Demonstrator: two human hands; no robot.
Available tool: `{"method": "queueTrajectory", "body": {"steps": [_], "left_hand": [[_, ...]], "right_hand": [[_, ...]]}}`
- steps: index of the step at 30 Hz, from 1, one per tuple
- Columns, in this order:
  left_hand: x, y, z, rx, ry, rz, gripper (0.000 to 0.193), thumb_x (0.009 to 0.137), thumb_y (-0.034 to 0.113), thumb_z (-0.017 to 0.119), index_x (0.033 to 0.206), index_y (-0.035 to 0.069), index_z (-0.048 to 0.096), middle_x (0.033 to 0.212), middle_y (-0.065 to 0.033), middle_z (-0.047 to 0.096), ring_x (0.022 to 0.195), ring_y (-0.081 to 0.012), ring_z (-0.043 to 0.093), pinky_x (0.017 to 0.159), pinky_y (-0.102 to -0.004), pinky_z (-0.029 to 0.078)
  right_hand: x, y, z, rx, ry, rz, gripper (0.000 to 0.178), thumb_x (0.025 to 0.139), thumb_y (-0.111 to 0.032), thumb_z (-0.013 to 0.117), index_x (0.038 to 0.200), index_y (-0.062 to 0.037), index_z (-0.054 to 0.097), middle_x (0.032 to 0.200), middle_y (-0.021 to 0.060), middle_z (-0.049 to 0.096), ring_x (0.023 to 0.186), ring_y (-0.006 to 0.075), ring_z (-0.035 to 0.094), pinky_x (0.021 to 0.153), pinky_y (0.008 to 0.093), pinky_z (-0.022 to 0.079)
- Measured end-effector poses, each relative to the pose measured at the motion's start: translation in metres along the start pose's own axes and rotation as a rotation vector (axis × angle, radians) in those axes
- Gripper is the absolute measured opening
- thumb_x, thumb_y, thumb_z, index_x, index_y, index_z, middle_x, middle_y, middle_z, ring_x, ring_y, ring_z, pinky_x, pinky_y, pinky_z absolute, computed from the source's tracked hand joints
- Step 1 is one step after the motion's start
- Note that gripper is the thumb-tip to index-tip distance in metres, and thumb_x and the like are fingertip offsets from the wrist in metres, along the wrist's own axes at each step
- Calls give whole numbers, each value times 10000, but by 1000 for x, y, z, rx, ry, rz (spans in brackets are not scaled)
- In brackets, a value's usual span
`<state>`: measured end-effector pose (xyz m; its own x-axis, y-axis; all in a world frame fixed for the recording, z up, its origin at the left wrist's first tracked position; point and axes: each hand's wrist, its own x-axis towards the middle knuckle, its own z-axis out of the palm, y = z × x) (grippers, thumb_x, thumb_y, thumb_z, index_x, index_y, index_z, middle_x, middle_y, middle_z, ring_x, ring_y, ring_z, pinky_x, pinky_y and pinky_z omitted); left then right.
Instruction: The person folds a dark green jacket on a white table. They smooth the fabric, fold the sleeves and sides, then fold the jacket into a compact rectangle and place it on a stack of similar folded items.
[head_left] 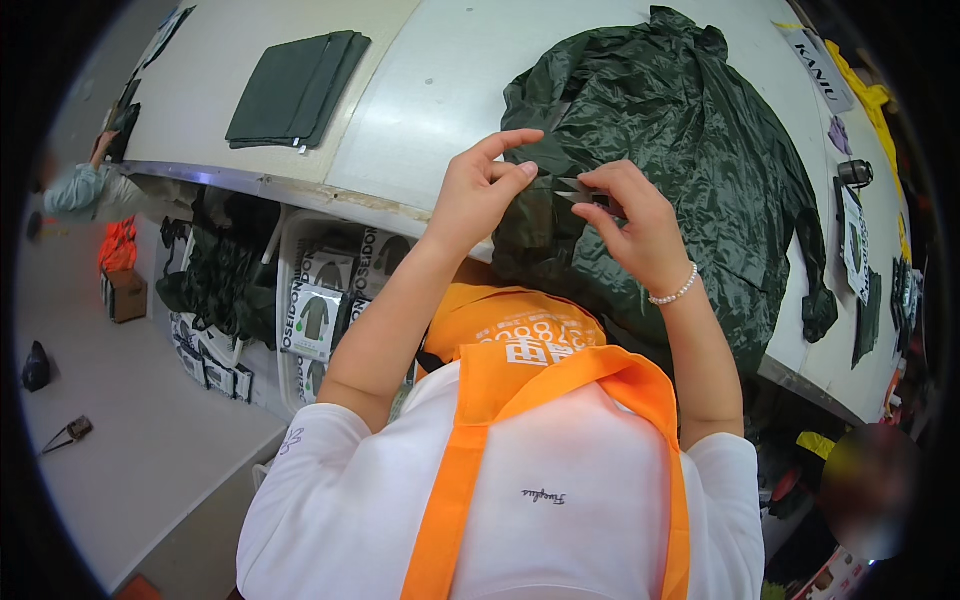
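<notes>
A dark green, shiny rain jacket (690, 150) lies spread and crumpled on the white table, part of it hanging over the near edge. My right hand (645, 225) is closed around small thread snips (570, 190), their two blades apart and directed left over the jacket. Left of the blades is my left hand (478, 195), above the jacket's left side. Its index finger stretches out while the thumb bends in against the other fingers. Whatever is pinched there is too small or hidden to make out.
Folded dark green garments (300, 90) lie at the table's far left. Under the table, a white bin (290, 330) holds packaged garments beside a dark green heap (230, 280). A black cylindrical object (855, 174) stands at the right. Another person's arm (100, 150) reaches in at far left.
</notes>
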<state>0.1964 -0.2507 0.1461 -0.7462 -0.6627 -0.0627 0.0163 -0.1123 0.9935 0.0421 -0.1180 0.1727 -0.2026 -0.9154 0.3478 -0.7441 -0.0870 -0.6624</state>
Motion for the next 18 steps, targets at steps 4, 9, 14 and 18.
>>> {"method": "queueTrajectory", "body": {"steps": [4,9,14,18], "left_hand": [[-1,6,3,48,-11,-6,335,859,55,587,1193,36,572,532,118,417,551,27,343,575,-151,296],[0,4,8,58,-5,10,341,858,59,588,1197,35,568,527,120,393,531,22,302,518,-165,254],[0,6,11,85,-12,16,336,853,63,590,1188,46,573,519,113,409,517,18,305,495,-170,249],[0,5,11,89,-13,-3,327,844,66,596,1171,54,581,504,100,436,506,4,313,487,-185,268]], "right_hand": [[1,0,2,-68,-4,-72,223,749,-122,701,927,-43,593,862,73,588,732,251,593,610,317,481],[2,-3,4,-132,5,-113,198,750,-132,694,902,-53,592,857,63,590,730,250,591,614,331,470],[2,-4,4,-179,11,-146,163,761,-129,679,883,-65,591,836,60,588,720,247,591,611,333,466],[1,-1,7,-182,-3,-155,158,764,-128,676,882,-67,591,820,61,584,716,250,590,614,336,468]]}}
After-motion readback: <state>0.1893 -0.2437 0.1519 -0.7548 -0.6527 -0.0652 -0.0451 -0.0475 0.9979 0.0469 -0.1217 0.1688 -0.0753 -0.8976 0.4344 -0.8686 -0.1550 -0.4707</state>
